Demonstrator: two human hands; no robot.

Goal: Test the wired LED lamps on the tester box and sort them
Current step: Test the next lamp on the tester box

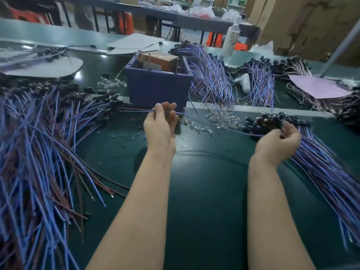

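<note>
you seem to be fetching the next one: your left hand (159, 123) pinches lamp leads (136, 110) just near of the tester box (155, 90), your right hand (280, 140) curls round a blue wire (251, 135) by the right pile (319, 162). next, touch bare ends to the box.

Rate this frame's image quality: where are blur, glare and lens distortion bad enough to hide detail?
Head view: sharpest at centre, around the left hand and blue tester box; the right hand, left wire pile and right wire pile smear with motion blur; wide-angle bending curves the edges of the green table; white glare patches on it at upper left; background soft.
</note>
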